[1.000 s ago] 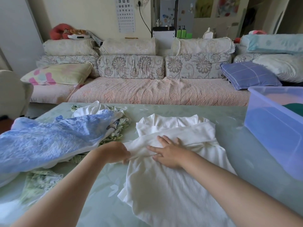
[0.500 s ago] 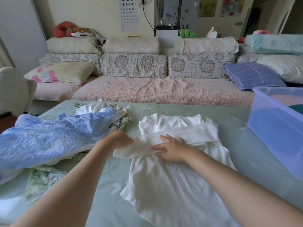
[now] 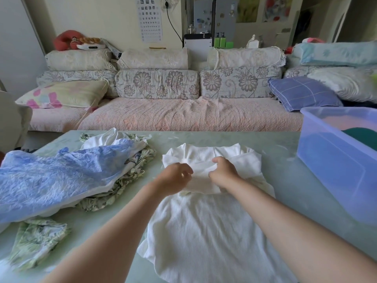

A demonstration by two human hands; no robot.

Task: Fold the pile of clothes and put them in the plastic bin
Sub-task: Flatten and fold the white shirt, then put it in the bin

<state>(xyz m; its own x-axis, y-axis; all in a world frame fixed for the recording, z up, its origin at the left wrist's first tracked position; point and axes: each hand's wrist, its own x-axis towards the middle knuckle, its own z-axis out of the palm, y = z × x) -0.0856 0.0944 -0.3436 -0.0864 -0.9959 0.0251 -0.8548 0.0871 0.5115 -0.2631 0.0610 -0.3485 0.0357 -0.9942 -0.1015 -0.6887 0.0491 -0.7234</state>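
A white ribbed top (image 3: 204, 231) lies flat by the front edge of a pale green surface (image 3: 224, 139), between a pile of unfolded clothes (image 3: 61, 176) at the left edge and a translucent blue plastic bin (image 3: 330, 166) at the right. In the last second the left hand (image 3: 175, 176) has swept the sleeve (image 3: 201, 180) across the chest, and the right hand (image 3: 223, 172), flat before, now pinches the fold; folding looks barely begun. Blur hides the left hand's grip, and the bin, holding something dark green, is cut off.
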